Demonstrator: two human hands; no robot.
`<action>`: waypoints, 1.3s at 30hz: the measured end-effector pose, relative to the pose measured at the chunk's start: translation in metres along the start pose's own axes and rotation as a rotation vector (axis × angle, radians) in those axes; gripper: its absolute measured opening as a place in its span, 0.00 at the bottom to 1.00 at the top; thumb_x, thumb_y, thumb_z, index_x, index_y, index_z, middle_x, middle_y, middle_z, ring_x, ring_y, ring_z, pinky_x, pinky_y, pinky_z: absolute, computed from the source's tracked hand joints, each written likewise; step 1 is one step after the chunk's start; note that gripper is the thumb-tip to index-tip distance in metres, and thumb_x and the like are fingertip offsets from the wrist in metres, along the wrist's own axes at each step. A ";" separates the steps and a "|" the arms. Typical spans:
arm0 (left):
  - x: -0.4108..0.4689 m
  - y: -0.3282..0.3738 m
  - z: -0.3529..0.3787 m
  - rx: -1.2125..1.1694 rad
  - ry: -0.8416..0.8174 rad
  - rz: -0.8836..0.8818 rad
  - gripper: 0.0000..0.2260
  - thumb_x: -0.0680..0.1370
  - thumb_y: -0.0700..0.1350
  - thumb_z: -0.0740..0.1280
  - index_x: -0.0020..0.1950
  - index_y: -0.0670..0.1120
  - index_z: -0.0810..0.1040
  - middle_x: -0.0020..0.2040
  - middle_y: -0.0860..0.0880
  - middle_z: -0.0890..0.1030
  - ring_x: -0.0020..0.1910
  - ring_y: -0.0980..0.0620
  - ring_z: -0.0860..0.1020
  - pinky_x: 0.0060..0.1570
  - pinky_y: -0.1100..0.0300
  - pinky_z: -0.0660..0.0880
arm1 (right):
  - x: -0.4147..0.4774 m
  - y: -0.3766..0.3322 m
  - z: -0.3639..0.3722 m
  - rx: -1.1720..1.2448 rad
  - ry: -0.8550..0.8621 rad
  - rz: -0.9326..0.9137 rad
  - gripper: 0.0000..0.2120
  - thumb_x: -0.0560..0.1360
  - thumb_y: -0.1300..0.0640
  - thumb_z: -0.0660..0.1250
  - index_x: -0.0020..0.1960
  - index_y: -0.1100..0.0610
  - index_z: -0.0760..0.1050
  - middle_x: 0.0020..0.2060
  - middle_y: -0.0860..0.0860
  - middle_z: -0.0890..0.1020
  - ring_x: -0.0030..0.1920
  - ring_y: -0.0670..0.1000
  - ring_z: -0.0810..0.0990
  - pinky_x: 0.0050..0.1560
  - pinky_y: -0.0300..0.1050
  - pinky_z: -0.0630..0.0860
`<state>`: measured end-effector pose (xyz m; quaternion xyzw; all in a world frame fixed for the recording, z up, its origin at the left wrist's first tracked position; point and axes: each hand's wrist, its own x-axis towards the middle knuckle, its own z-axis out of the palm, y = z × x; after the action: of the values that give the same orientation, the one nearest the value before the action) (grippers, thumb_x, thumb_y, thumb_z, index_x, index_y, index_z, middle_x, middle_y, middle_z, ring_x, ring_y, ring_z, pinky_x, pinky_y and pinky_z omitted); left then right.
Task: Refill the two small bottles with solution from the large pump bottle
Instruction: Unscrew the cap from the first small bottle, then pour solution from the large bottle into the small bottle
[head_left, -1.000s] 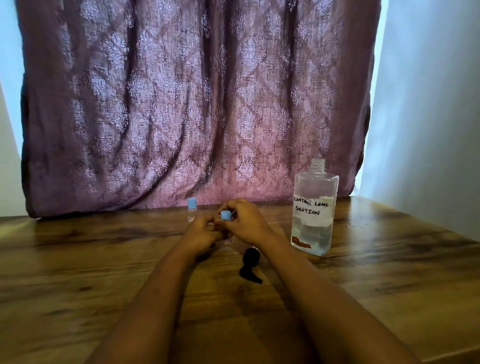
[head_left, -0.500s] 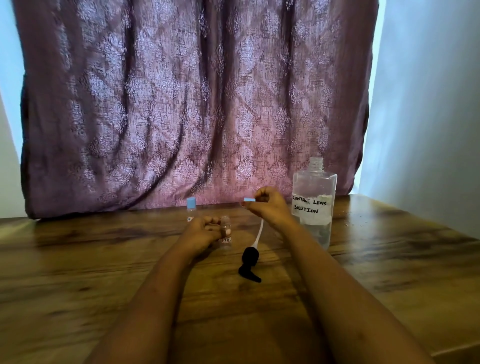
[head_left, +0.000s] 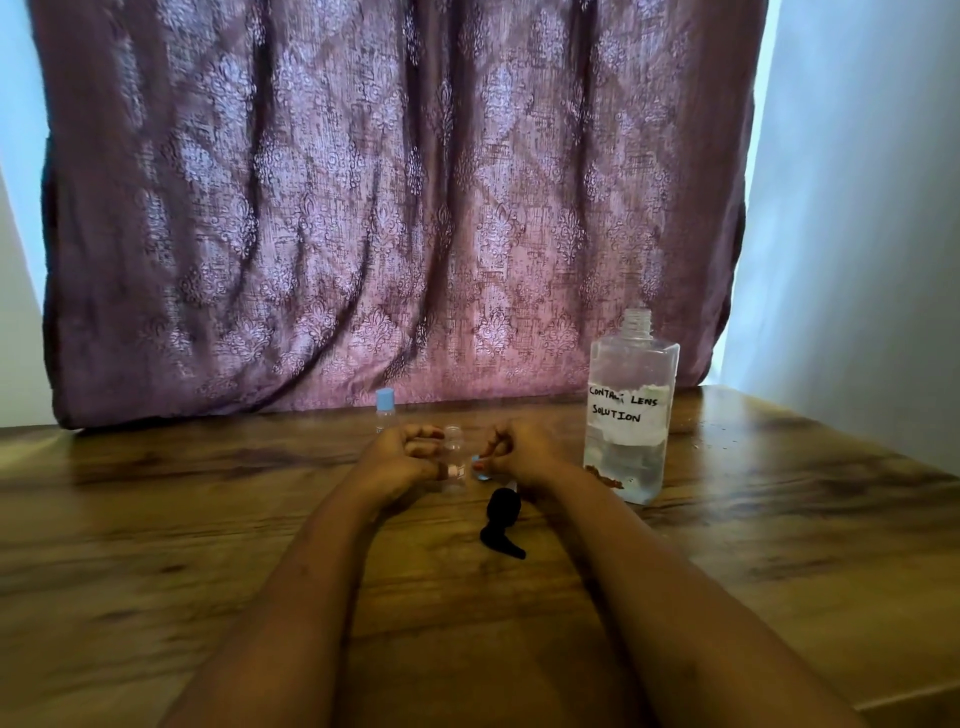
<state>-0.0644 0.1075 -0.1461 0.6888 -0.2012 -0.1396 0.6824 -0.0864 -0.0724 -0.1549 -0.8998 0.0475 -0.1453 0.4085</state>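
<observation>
- The right hand (head_left: 519, 451) has come down to the table (head_left: 208, 519), just beside the open bottle (head_left: 454, 460), and pinches the cap (head_left: 475, 459).
- The left hand (head_left: 402, 457) still grips this bottle.

Forearms (head_left: 291, 597) bare, both — R hand (head_left: 522, 449) thumbnail (head_left: 480, 468) looks painted red; L hand (head_left: 402, 457) unclear.

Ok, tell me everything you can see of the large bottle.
The large bottle is clear, looks plastic and has square shoulders. Its threaded neck is open, and the pump lies apart on the table. A torn white label reads CONTACT LENS SOLUTION in handwriting. Clear liquid fills roughly the lower third. The bottle stands upright on the table, right of the right hand, and no hand touches it.
</observation>
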 end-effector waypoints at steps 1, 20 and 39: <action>-0.002 0.001 0.001 0.022 0.034 0.060 0.17 0.70 0.25 0.69 0.56 0.38 0.76 0.51 0.40 0.82 0.45 0.48 0.82 0.35 0.58 0.83 | -0.001 0.000 0.000 -0.020 -0.015 -0.003 0.09 0.67 0.62 0.74 0.37 0.54 0.75 0.36 0.53 0.82 0.43 0.54 0.83 0.49 0.57 0.80; 0.004 0.006 0.009 0.454 0.222 0.494 0.19 0.69 0.50 0.75 0.56 0.52 0.72 0.54 0.50 0.77 0.47 0.50 0.74 0.39 0.62 0.69 | -0.052 -0.038 -0.080 -0.114 1.345 -0.043 0.34 0.67 0.37 0.68 0.67 0.52 0.65 0.65 0.55 0.70 0.66 0.60 0.66 0.64 0.60 0.61; -0.017 0.016 0.043 0.815 -0.329 0.080 0.19 0.67 0.54 0.77 0.36 0.46 0.69 0.39 0.47 0.75 0.31 0.55 0.73 0.30 0.63 0.69 | -0.047 0.020 -0.081 0.376 0.828 -0.033 0.37 0.61 0.50 0.78 0.63 0.48 0.60 0.55 0.53 0.77 0.48 0.49 0.79 0.42 0.38 0.75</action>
<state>-0.1008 0.0772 -0.1333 0.8619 -0.3725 -0.1302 0.3185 -0.1553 -0.1347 -0.1298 -0.6768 0.1652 -0.5054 0.5091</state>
